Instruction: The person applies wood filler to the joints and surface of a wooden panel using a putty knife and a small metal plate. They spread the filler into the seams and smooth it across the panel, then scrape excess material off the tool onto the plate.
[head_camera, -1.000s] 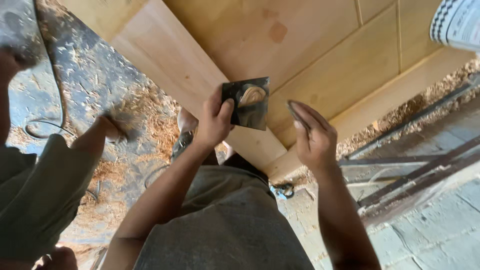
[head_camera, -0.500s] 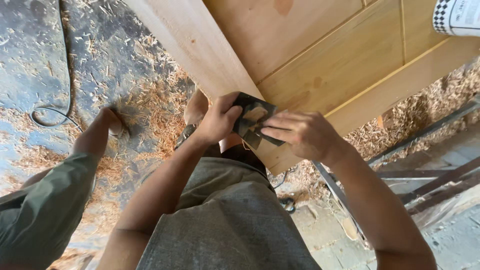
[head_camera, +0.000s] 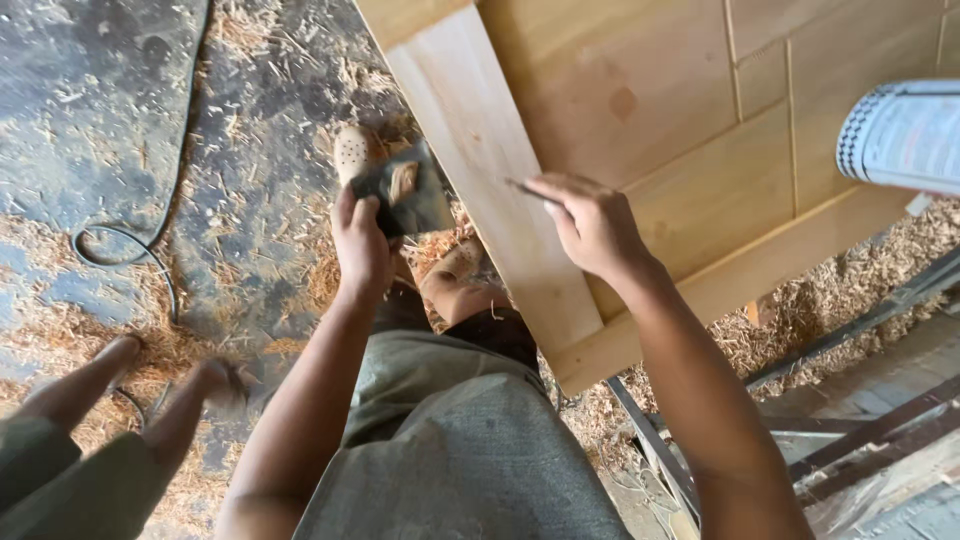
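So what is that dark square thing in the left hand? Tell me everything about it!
The dark square sheet is thin, flat and grey-black, and looks like sandpaper, though that is a guess. Its middle has a worn tan patch. The left hand pinches its lower left corner, thumb on top, holding it tilted in the air over the floor strewn with wood shavings, just left of the pale wooden plank. Whether its right edge touches the plank cannot be told. It looks slightly curled, not stiff.
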